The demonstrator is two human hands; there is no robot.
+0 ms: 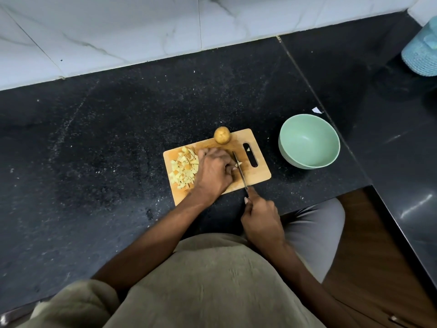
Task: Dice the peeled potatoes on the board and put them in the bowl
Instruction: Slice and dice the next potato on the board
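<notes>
A wooden cutting board (256, 172) lies on the black counter. A pile of diced potato (183, 170) covers its left part. One whole potato (222, 135) sits at the board's far edge. My left hand (214, 172) rests on the board with curled fingers pinching a small potato piece (238, 164) against the blade. My right hand (261, 220) grips the handle of a knife (240, 170), forefinger along its spine; the blade lies across the board beside my left fingertips. A pale green bowl (307, 129) stands to the right of the board, with nothing visible inside.
A tiny potato bit (248, 149) lies in the board's handle slot. A teal textured container (422, 53) stands at the far right. A white scrap (316, 110) lies behind the bowl. White marble wall tiles (118, 31) back the counter, whose front edge steps in by my right arm.
</notes>
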